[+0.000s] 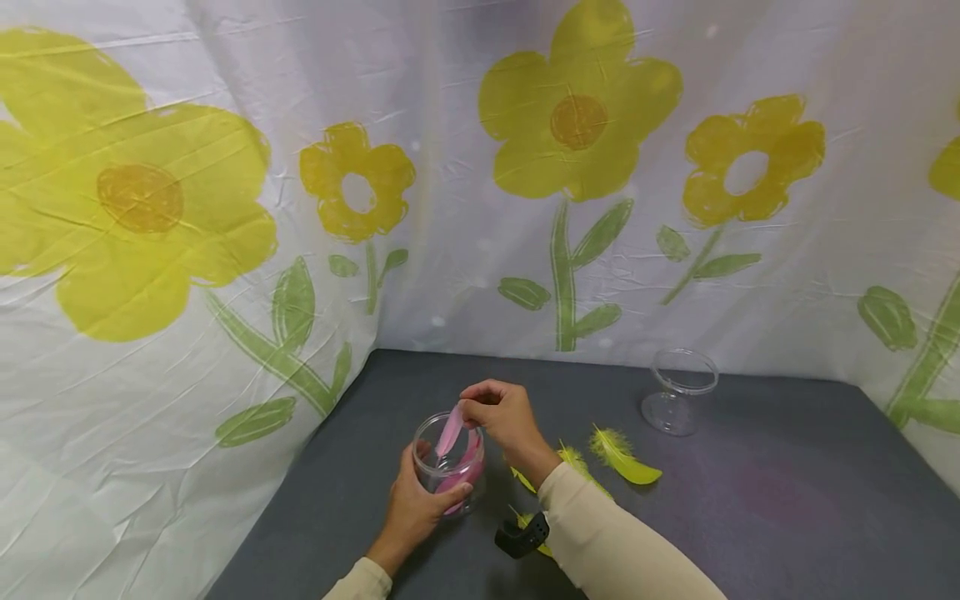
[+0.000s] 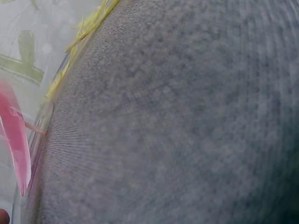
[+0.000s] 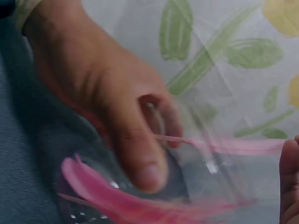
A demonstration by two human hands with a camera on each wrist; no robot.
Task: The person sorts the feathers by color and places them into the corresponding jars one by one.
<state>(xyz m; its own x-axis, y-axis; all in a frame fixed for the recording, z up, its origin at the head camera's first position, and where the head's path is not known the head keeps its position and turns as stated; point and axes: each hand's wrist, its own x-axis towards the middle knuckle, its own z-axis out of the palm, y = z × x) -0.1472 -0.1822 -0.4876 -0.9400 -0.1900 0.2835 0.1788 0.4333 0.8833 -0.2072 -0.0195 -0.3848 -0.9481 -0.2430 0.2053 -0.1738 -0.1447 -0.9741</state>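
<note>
A clear plastic jar stands tilted in my left hand, whose thumb and fingers wrap its side. Pink feathers lie inside the jar. Between the thumb and fingers of my right hand is a light pink feather, its lower end reaching down through the jar's mouth. In the right wrist view the left hand grips the jar and that pinched feather runs in from the right. The left wrist view shows mostly dark cloth, with a pink feather at its left edge.
Yellow feathers lie on the dark grey tabletop, partly behind the right forearm. A clear footed cup stands at the back right. A white curtain with printed yellow flowers hangs behind and to the left.
</note>
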